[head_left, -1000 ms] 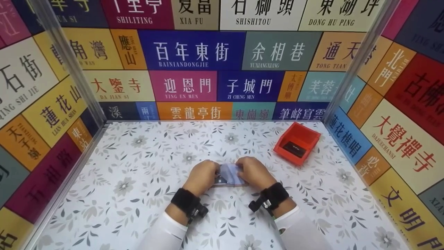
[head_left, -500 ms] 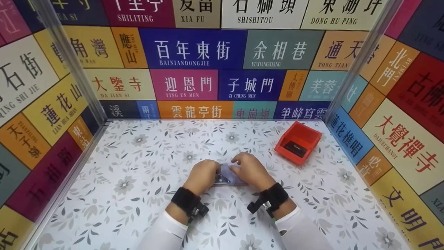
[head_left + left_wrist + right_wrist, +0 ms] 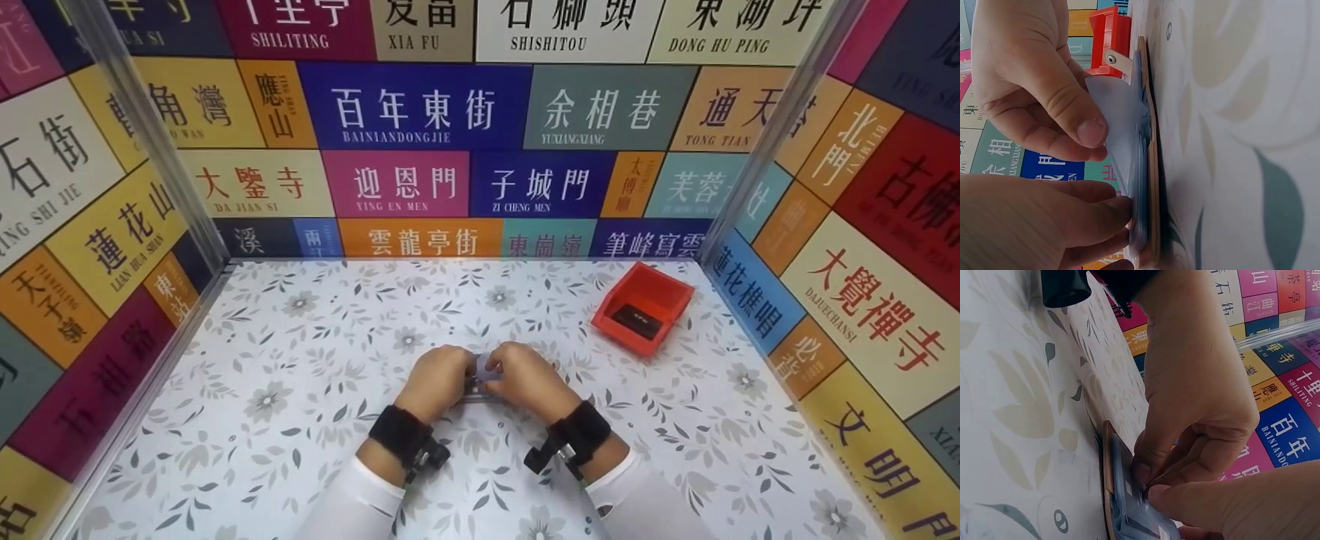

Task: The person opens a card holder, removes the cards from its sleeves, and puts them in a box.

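A card holder with a brown cover point(image 3: 1154, 169) and a stack of clear plastic sleeves lies between both hands on the table, largely covered by them in the head view. My left hand point(image 3: 437, 381) holds its left end, with the thumb and fingers at the edges of the sleeves. With the right hand point(image 3: 529, 377) I pinch one clear sleeve point(image 3: 1116, 107) between thumb and fingers, and this leaf stands up, bent away from the stack. A snap strap point(image 3: 1119, 61) sticks out at the far end. The right wrist view shows a dark card point(image 3: 1139, 509) inside the sleeves.
At the back right stands a red bin point(image 3: 664, 289) holding a flat black item point(image 3: 636, 321). The tabletop point(image 3: 300, 465) has a white floral pattern. Panels with colourful signs point(image 3: 420, 109) enclose the back and both sides.
My right hand has come off the holder's right end and moved left, bringing a clear sleeve over toward the left hand. The left hand keeps its place.
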Tool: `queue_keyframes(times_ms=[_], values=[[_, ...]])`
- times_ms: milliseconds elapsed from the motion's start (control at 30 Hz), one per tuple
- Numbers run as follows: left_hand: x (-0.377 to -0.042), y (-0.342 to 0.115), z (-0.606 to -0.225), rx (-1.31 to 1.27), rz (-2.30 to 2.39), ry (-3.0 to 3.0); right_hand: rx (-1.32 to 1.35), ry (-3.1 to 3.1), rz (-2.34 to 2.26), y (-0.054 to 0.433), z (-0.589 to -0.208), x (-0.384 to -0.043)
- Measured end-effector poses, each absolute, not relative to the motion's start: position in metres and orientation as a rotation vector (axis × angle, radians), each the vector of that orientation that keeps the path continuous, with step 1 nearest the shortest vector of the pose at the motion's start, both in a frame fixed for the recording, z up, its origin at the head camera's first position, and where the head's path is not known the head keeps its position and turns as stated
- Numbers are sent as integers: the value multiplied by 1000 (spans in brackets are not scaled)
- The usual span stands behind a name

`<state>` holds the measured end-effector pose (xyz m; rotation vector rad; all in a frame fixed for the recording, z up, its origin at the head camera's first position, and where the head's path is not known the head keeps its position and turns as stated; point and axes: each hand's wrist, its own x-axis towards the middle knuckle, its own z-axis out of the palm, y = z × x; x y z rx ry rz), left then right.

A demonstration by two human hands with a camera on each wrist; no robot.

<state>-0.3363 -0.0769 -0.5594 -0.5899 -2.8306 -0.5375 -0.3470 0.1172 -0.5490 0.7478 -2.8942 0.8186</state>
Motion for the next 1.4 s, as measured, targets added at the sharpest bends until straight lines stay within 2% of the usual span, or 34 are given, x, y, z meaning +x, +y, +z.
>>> queue_keyframes(times_ms=[767, 1400], values=[[-336, -76, -558, -576, -487, -2854, 444, -2882, 823, 137, -545, -362], [-334, -74, -557, -508, -477, -2890, 381, -2972, 860, 148, -558, -372]])
